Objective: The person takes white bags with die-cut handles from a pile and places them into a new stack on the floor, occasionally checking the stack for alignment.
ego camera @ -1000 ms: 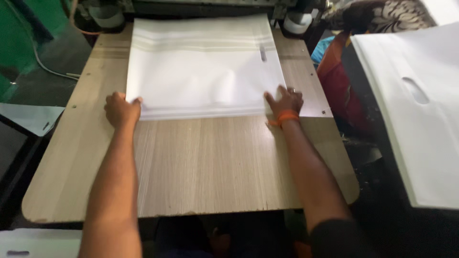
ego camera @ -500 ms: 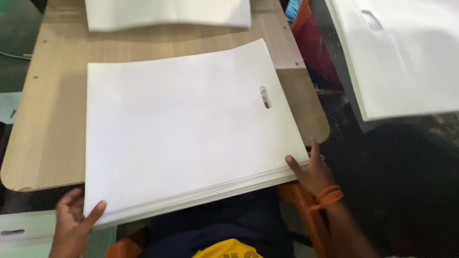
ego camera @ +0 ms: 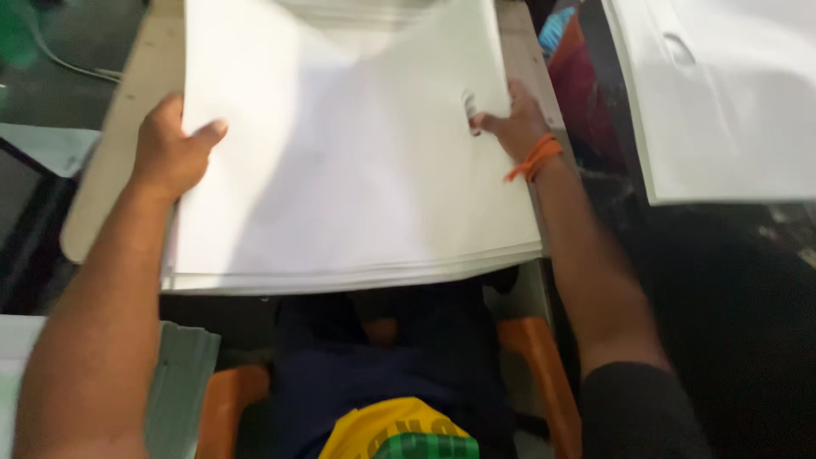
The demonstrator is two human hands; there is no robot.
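Stack of white bags (ego camera: 348, 170) lifted higher — both hands grip it: left hand (ego camera: 170, 153), right hand (ego camera: 510, 123).

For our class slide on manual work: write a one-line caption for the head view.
Both hands, left and right, grip a stack of white bags above a wooden table.

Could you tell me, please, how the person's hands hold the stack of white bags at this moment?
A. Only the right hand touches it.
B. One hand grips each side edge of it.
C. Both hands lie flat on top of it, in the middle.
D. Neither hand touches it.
B: the left hand clasps the left edge of the stack of white bags, and the right hand grips the right edge beside the handle cut-out.
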